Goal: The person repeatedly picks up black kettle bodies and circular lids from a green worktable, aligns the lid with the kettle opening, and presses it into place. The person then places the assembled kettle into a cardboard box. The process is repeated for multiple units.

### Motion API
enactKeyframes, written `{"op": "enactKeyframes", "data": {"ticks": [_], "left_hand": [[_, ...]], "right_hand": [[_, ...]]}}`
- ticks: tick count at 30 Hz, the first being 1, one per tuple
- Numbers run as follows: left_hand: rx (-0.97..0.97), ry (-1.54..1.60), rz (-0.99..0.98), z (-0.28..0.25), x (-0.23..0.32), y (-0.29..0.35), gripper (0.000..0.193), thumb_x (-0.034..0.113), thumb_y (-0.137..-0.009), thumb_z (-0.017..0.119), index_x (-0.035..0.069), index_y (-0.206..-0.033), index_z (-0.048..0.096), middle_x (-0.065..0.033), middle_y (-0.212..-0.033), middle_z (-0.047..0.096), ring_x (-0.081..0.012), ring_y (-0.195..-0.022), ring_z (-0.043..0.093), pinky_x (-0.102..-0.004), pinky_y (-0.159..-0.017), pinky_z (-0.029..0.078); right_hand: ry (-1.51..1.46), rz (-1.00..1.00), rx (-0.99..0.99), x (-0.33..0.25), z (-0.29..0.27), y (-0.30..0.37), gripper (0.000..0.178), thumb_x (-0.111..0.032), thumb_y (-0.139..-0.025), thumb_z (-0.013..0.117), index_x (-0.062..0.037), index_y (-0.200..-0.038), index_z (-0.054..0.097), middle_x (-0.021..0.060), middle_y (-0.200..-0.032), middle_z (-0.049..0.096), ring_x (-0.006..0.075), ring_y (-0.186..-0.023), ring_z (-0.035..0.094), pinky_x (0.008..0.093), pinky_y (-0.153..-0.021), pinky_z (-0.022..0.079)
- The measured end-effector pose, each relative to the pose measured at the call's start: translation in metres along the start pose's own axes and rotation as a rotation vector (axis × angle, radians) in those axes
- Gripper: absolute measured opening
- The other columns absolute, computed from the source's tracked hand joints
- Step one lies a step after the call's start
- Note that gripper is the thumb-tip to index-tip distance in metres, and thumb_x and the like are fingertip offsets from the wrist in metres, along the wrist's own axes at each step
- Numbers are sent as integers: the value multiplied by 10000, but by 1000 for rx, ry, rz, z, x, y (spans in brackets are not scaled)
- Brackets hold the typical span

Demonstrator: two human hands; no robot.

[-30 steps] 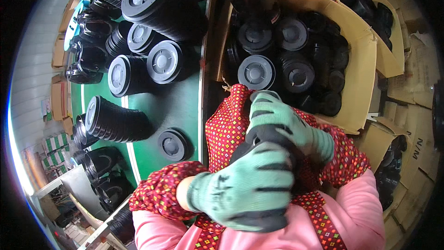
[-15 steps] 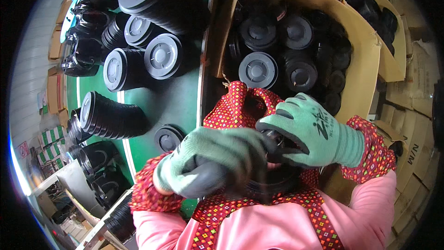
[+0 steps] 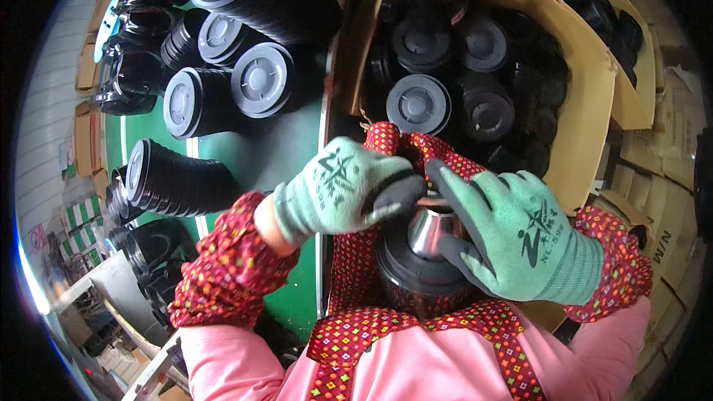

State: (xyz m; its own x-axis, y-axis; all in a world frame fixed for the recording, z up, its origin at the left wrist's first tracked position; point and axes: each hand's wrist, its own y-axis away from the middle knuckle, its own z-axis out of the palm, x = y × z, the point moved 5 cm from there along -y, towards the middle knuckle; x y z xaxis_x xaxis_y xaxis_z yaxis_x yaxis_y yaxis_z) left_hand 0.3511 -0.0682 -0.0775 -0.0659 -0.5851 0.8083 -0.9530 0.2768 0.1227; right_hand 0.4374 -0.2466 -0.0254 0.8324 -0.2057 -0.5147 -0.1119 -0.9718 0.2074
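Observation:
In a green glove with dark fingertips, my left hand [image 3: 356, 186] is closed, fingers curled in, beside the top of a shiny metal cone [image 3: 429, 232]. What it grips is hidden; a thin reddish-brown edge shows at its fingertips. My right hand [image 3: 512, 230], gloved alike, holds the cone from the right, thumb low on its side and index finger stretched past its top. Beneath the cone a round black plastic piece [image 3: 394, 260] with a stepped rim rests against my red patterned apron [image 3: 353, 271].
At left, a green table [image 3: 252, 156] carries stacks of ribbed black plastic pieces with grey discs [image 3: 264, 80]. Ahead, an open cardboard box [image 3: 590, 96] holds many similar black pieces [image 3: 486, 115]. Flattened brown cartons [image 3: 672, 200] stand at the far right.
My left hand has moved up and away from the black piece, uncovering the metal cone. My right hand has shifted slightly lower. A black disc on the table no longer shows near my left wrist.

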Motion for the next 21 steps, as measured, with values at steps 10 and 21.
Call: {"op": "enactKeyframes", "data": {"ticks": [10,21], "left_hand": [[249,-180,133,8,-11,-8,425,245,-869,732,34,-1236,698,-211,-1137,698,-383,-1022,681,-455,-876,544],[370,-352,81,17,72,27,408,266,-785,804,80,-1145,755,-133,-1248,680,-352,-1146,660,-481,-962,543]], "right_hand": [[-191,-14,-42,-5,-23,0,507,-254,-955,681,72,-1329,577,216,-909,672,374,-776,689,468,-697,539],[-673,-404,210,74,17,-77,242,-200,-1027,655,-20,-1170,731,215,-1217,709,313,-1198,667,438,-1032,492]]}}
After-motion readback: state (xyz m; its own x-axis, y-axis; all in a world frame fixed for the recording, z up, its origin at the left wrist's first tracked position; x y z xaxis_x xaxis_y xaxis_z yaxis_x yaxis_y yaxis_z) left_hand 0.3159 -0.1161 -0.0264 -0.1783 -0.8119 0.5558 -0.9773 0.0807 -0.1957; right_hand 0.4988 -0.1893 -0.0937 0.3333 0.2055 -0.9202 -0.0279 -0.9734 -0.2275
